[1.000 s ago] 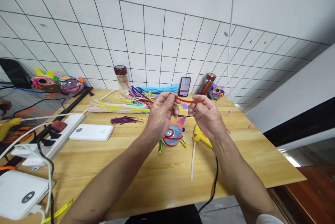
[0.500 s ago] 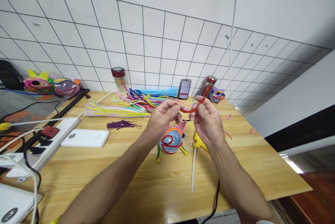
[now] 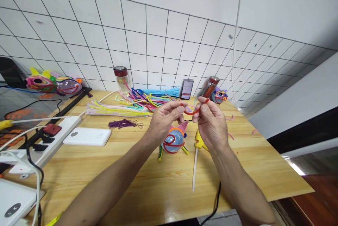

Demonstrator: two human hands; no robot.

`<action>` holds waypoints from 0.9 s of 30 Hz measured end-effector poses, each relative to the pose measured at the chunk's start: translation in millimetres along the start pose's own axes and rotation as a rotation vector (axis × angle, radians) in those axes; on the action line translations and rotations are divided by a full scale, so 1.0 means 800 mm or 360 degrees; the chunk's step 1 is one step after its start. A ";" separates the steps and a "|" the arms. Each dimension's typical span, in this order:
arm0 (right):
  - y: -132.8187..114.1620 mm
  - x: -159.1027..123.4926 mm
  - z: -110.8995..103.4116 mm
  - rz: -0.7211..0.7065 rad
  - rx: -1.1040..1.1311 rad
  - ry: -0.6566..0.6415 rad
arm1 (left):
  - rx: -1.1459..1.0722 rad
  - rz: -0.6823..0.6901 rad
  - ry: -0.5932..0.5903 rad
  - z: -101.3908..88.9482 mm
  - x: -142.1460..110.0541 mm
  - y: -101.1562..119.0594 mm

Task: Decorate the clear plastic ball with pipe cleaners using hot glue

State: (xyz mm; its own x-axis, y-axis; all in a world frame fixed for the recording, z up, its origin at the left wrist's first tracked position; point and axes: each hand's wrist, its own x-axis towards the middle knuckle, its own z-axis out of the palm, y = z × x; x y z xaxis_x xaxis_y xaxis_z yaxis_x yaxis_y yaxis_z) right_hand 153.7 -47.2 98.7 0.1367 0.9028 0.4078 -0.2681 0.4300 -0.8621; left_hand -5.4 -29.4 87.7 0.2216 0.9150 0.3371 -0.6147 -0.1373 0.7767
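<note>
A short red pipe cleaner point(image 3: 192, 112) sags in a curve between my two hands. My left hand point(image 3: 167, 118) pinches one end, and my right hand point(image 3: 211, 120) grips the other between thumb and fingers. Beneath them on the table sits a clear ball point(image 3: 173, 140) trimmed with red and orange pipe cleaners and a pink pointed piece on top. Green-and-yellow handles point(image 3: 160, 152), perhaps of pliers or scissors, stick out from under it. A yellow glue gun point(image 3: 199, 140) with a white glue stick point(image 3: 195, 169) lies partly hidden behind my right wrist.
Bundled pipe cleaners point(image 3: 118, 110) spread across the back, near a glass bottle point(image 3: 121, 80), an upright phone point(image 3: 186, 89) and a red flask point(image 3: 211, 87). Purple tassels point(image 3: 125, 124), a white power bank point(image 3: 87, 137) and a power strip point(image 3: 50, 145) lie left. Decorated balls point(image 3: 67, 85) stand far left.
The red pipe cleaner bows down slightly more between my hands. Both hands keep their hold, and the view has shifted a little.
</note>
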 end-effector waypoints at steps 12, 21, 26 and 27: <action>-0.002 -0.010 -0.002 -0.0449 -0.0715 0.0145 | 0.0119 -0.0028 -0.0120 -0.002 -0.006 -0.001; -0.010 -0.016 -0.001 -0.0902 -0.1352 0.0081 | 0.0357 0.0040 -0.0092 0.010 -0.011 0.006; -0.016 -0.018 0.005 -0.1127 -0.1468 0.0059 | 0.0459 0.0165 0.0025 0.010 -0.013 0.000; -0.016 -0.018 0.006 -0.1156 -0.1483 0.0052 | 0.0496 0.0191 0.0063 0.010 -0.013 -0.001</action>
State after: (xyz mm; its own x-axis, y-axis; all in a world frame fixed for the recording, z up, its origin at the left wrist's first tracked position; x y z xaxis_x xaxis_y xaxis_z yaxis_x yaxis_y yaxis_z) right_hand 150.9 -65.7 105.4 -0.0018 0.4427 0.8967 0.6797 0.6582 -0.3236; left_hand -1.4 -41.8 87.7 0.1284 0.8986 0.4196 -0.3722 -0.3485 0.8602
